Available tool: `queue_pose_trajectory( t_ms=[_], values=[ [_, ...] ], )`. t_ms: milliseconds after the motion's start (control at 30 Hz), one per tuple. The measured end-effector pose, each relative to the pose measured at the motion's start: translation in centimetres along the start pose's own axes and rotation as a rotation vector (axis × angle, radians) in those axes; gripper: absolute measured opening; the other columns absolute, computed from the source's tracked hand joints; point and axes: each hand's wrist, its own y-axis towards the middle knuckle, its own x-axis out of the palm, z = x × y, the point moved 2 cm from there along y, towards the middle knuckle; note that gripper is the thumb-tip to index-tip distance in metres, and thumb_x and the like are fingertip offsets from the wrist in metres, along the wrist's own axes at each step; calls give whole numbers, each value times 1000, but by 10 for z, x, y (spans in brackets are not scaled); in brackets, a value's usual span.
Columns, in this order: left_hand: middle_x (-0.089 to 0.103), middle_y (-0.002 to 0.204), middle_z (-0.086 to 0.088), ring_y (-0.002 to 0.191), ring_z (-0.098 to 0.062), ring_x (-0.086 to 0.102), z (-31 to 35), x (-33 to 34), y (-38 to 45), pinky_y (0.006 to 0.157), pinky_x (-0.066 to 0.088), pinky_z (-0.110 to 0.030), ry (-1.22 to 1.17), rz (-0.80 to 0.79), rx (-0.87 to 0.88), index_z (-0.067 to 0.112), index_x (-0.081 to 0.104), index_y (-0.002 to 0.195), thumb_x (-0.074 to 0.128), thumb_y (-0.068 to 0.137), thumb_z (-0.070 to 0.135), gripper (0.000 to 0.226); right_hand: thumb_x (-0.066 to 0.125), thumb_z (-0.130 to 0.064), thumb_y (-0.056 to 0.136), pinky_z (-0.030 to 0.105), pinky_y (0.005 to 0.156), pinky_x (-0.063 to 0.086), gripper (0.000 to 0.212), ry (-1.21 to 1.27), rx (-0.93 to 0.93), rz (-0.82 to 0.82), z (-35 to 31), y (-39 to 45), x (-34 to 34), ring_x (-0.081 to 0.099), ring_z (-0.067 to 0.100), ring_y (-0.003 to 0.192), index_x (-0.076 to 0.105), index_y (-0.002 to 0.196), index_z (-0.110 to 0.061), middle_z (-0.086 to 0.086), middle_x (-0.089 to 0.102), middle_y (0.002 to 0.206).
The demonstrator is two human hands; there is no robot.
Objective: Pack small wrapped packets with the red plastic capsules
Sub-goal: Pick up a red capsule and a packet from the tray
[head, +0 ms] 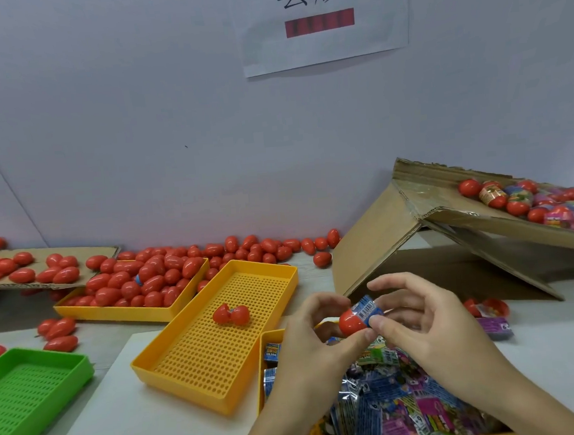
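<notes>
Packets: a big heap of small wrapped packets fills the near yellow tray, so lots are left to pack.
Left hand: the left hand curls round a red capsule half and holds it up over the packet tray.
Right hand: the right hand pinches a blue packet that sticks out of the half, not yet all the way in.
Middle tray: one open capsule lies alone in the holey yellow tray.
Green tray: a green tray sits near left.
Far left tray: many shut red capsules fill it and spill along the wall; I cannot tell if they are filled.
Far right: a cardboard box holds capsules with bright wraps.
</notes>
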Motion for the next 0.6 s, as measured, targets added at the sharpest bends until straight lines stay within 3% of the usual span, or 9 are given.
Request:
queue_pose_trajectory(
  t_ms=[133,267,400,600],
  values=[
    [68,94,8,88,-13,68,1,1,-1,79,60,-35,74,-14,53,23,63,102,85,77,21,33,75,-30,79,29,74,61,28,-6,11,-19,1,1,-2,72,10,88,70,106,-37,-13,71,96],
    [68,95,5,89,-13,69,4,2,-2,74,60,-31,37,-26,84,23,65,103,77,80,37,30,69,-44,77,33,75,60,24,-42,-28,-29,1,2,-3,72,11,88,73,99,-36,-9,75,96],
    [70,100,8,96,-12,68,2,1,0,82,60,-36,51,-19,85,23,64,106,77,83,25,27,68,-49,75,33,80,58,26,-60,-32,-16,3,3,-4,70,8,92,74,98,-39,-11,74,96],
    [70,100,10,97,-10,68,1,0,0,84,59,-33,54,0,89,24,65,104,81,81,19,29,67,-52,72,31,77,57,29,-75,-42,5,4,3,-4,70,5,90,74,96,-36,-12,75,94]
  ],
)
